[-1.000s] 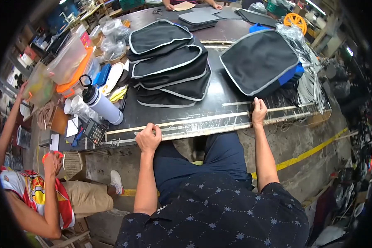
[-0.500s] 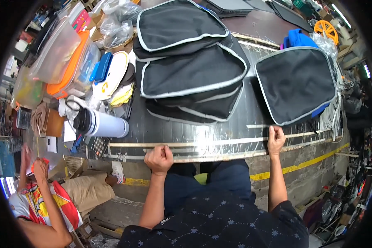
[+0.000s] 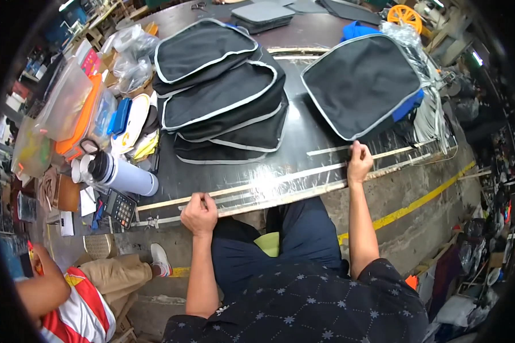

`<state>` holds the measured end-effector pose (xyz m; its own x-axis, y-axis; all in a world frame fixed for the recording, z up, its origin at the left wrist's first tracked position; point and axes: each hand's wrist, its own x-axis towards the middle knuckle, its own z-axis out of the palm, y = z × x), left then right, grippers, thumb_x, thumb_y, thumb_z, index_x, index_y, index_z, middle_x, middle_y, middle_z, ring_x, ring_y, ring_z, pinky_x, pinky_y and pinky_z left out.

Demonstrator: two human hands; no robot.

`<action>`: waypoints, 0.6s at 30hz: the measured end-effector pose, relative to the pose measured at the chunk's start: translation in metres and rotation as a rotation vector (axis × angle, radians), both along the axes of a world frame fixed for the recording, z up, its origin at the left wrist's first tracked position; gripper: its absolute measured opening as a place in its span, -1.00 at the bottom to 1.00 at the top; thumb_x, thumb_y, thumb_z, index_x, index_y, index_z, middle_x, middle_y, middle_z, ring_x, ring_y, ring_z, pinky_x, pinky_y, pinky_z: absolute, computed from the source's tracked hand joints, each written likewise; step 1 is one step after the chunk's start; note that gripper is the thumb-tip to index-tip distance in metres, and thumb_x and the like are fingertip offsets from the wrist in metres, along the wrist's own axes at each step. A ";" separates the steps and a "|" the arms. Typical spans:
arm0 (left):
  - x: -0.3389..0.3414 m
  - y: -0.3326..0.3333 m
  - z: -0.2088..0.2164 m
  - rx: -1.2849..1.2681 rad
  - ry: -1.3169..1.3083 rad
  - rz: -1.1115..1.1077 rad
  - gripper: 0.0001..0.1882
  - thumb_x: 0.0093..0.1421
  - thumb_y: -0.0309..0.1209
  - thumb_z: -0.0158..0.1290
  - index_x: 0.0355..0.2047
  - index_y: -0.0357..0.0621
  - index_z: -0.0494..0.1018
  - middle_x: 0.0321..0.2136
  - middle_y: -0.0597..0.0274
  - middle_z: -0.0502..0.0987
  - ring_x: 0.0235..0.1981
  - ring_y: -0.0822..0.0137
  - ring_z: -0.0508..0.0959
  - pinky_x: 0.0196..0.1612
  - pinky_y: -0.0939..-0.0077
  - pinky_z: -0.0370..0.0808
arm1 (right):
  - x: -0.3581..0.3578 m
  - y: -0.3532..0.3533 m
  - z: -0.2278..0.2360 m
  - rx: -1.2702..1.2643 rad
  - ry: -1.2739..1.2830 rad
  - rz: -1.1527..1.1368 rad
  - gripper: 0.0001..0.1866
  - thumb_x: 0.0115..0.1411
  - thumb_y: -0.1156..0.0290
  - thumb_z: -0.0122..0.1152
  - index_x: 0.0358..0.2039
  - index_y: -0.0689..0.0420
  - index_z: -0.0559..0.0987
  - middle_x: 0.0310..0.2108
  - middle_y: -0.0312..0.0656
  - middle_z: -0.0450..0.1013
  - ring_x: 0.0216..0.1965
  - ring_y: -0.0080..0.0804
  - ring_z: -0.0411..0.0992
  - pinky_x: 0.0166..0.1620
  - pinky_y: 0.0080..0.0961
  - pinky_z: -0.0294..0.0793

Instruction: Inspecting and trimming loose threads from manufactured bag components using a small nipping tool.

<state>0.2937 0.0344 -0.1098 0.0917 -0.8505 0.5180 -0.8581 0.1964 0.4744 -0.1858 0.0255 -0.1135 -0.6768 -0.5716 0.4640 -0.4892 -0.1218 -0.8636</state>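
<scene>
My left hand (image 3: 199,214) is closed at the table's front edge, thumb pressed to the curled fingers. Farther right and higher, my right hand (image 3: 359,163) is pinched just below the near corner of a black fabric panel (image 3: 363,86) with light grey binding. Whatever is in either hand, if anything, is too small to make out. A pale strip (image 3: 329,151) lies on the table just left of my right fingers. Left of centre is a stack of black fabric pieces (image 3: 220,97) with the same binding, apart from both hands.
A lavender bottle (image 3: 129,177), a calculator (image 3: 120,208) and clear bins with an orange lid (image 3: 81,117) crowd the table's left. Grey strips (image 3: 432,108) hang at the right edge. Grey sheets (image 3: 262,16) lie at the back. A co-worker (image 3: 77,297) is at lower left.
The view has shifted and turned, so the tabletop things appear farther left. Both hands stay closed; my right hand is slightly nearer the panel's corner. The co-worker's arms have moved.
</scene>
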 end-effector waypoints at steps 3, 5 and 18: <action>0.002 0.003 -0.001 -0.053 -0.005 0.015 -0.85 0.26 -0.34 0.25 -0.44 -0.03 0.55 -0.67 0.19 0.51 -0.60 0.00 0.58 -0.50 0.10 0.45 | 0.018 -0.026 0.043 0.156 -0.027 -0.092 -0.51 0.33 0.13 0.48 -0.53 0.27 0.53 -0.63 -0.36 0.30 -0.51 -0.62 0.23 -0.40 -0.44 0.29; -0.005 0.001 0.002 -0.026 0.008 0.019 -0.83 0.24 -0.29 0.25 -0.47 0.02 0.54 -0.68 0.16 0.52 -0.59 -0.07 0.58 -0.48 0.00 0.45 | -0.002 -0.041 0.050 0.093 0.052 -0.107 -0.45 0.35 0.07 0.40 -0.53 0.30 0.48 -0.63 -0.14 0.26 -0.51 -0.54 0.22 -0.38 -0.29 0.34; -0.083 0.046 0.103 1.068 1.065 -0.802 -0.17 0.56 0.27 -0.28 0.49 -0.16 0.16 0.07 -0.05 0.67 -0.16 0.29 0.74 -0.03 0.41 0.59 | 0.028 0.163 0.302 -0.907 0.176 -0.236 -0.53 0.38 0.15 0.13 0.13 0.22 0.56 0.05 0.07 0.56 0.08 -0.13 0.58 0.25 -0.04 0.58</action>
<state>0.2111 0.0804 -0.0065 -0.5972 -0.7545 -0.2723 0.0489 -0.3730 0.9265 -0.1577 0.1885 0.1881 -0.6072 0.1980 0.7695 -0.7004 -0.5907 -0.4007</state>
